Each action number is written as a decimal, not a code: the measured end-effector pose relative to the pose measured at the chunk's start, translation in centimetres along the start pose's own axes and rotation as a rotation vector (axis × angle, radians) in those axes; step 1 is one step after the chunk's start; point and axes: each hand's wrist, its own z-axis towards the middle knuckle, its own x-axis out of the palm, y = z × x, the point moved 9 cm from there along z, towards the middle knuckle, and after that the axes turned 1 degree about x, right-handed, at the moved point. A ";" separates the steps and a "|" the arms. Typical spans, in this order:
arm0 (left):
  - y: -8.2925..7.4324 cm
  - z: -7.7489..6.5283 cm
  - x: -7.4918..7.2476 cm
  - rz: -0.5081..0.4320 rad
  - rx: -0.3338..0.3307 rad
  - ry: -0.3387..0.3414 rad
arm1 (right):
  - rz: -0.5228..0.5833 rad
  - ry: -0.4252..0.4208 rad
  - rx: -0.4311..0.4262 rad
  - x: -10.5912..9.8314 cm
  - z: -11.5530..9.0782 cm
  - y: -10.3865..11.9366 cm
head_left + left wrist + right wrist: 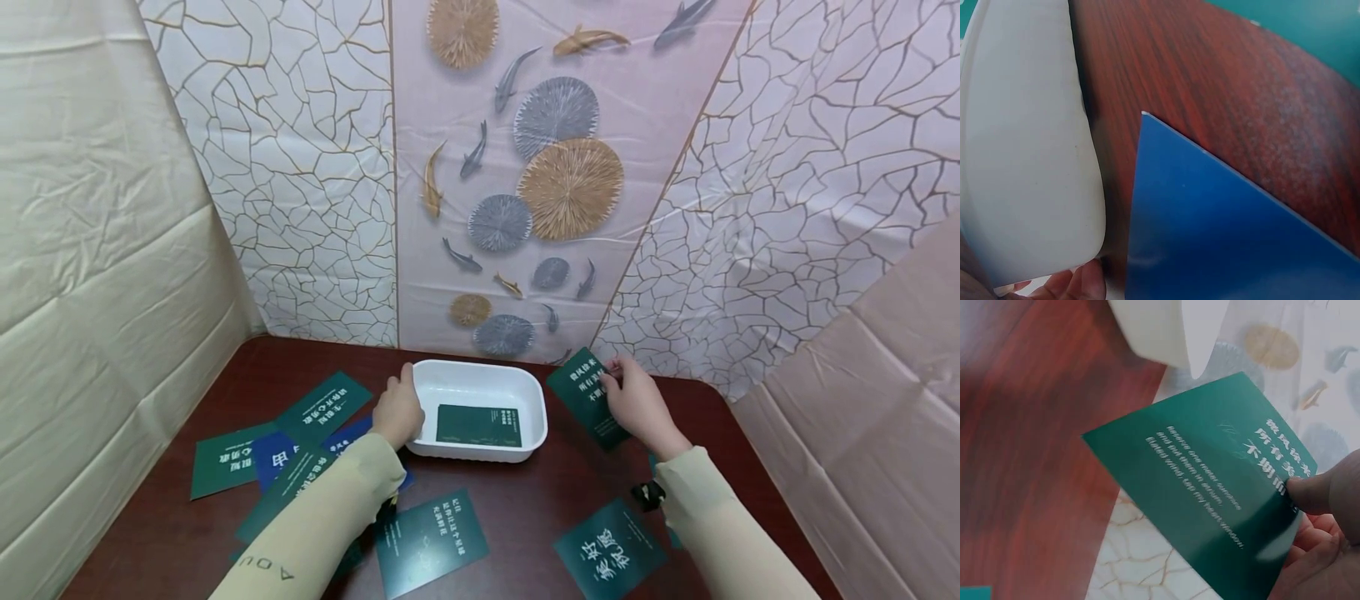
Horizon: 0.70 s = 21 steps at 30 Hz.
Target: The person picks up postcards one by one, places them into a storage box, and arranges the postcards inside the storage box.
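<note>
Near the back of the table stands a white plastic tray (480, 375) with a green card (478, 425) lying inside. My left hand (399, 408) grips the tray's left side. In the left wrist view, its fingertips (1088, 281) show at the tray's lower corner, next to a blue card (1222, 219) on the table. To the right of the tray, my right hand (641, 404) pinches a green card with white writing (588, 396) by its edge. The thumb (1313, 494) lies over the printed face, with the other fingers behind the card.
Left of the tray, several green and blue cards (228, 462) lie overlapping, partly under my left sleeve. In front lie one green card (431, 542) and another (611, 550) near my right forearm. A patterned cloth (495, 275) hangs behind the wooden table (517, 508).
</note>
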 end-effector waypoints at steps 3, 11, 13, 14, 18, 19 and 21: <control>0.0 0.0 0.0 -0.001 -0.005 0.002 | 0.013 -0.028 -0.008 0.2 0.4 1.2; 0.0 0.0 -0.1 -0.008 -0.006 -0.004 | 0.035 -0.039 -0.020 1.5 1.3 3.8; 0.1 0.0 0.0 -0.007 -0.004 -0.008 | 0.041 -0.035 -0.018 1.9 1.3 4.4; 0.1 0.0 0.0 -0.006 -0.002 -0.009 | 0.047 -0.031 -0.016 2.1 1.3 4.7; 0.1 0.0 0.0 -0.007 0.002 -0.011 | 0.069 -0.018 -0.023 3.0 1.5 6.1; 0.1 0.0 0.0 -0.008 0.003 -0.012 | 0.075 -0.012 -0.027 3.2 1.6 6.5; 0.1 0.0 -0.1 -0.011 0.004 -0.012 | 0.077 0.001 -0.040 3.8 1.8 7.3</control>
